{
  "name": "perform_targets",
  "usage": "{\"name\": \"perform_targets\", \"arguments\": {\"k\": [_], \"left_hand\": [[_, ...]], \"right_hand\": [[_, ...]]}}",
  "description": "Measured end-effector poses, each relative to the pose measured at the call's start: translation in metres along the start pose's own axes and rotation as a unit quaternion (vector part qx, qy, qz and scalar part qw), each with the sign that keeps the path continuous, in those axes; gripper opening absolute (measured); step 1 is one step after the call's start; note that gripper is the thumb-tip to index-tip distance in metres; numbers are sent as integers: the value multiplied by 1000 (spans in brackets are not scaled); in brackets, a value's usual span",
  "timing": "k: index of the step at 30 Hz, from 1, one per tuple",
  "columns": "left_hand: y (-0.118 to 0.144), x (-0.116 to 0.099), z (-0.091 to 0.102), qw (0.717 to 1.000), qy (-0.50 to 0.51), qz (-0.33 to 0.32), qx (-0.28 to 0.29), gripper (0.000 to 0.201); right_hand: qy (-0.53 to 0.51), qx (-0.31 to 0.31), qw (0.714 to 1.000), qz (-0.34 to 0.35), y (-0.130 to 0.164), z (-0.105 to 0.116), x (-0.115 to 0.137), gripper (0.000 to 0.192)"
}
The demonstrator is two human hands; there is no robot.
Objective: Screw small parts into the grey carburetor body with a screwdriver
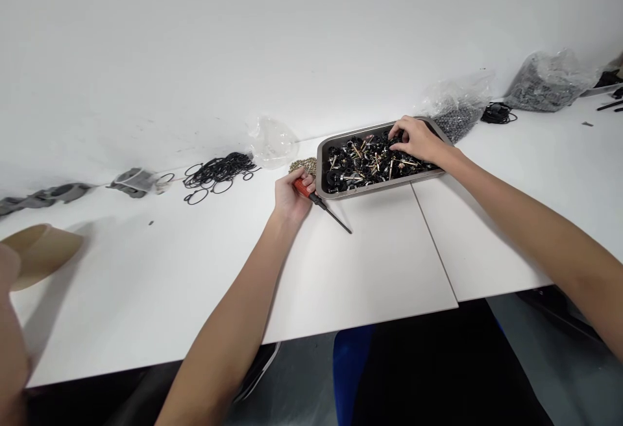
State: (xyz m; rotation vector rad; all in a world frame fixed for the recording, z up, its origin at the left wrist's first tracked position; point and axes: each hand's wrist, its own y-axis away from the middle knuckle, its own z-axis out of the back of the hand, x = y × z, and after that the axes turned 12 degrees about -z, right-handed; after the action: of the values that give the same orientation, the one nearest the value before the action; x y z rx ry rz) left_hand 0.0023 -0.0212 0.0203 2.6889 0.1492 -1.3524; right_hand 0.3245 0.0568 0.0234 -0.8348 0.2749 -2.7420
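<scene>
My left hand is wrapped round the red handle of a screwdriver, whose dark shaft points down and to the right over the white table. Just right of it stands a grey metal tray full of small black fittings and brass-coloured screws. Over the tray's right part, my right hand reaches in among the fittings with thumb and fingers bent and a gap between the tips. I see nothing held there. Behind my left hand lies a pile of small brass-coloured pieces, partly hidden.
Along the wall lie black rubber rings, a clear plastic bag, grey curved parts and filled plastic bags. Another person's arm is at the left, by a tan roll. A seam crosses the white tabletop.
</scene>
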Motion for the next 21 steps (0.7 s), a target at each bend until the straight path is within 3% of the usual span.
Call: {"name": "perform_targets", "arguments": {"k": [13, 21], "left_hand": [[-1, 1, -1, 1000, 2, -3, -7, 31], [0, 1, 0, 1000, -7, -3, -2, 29]], "right_hand": [[-17, -42, 999, 9, 17, 15, 21, 28], [-14, -43, 999, -7, 15, 12, 18, 38]]}}
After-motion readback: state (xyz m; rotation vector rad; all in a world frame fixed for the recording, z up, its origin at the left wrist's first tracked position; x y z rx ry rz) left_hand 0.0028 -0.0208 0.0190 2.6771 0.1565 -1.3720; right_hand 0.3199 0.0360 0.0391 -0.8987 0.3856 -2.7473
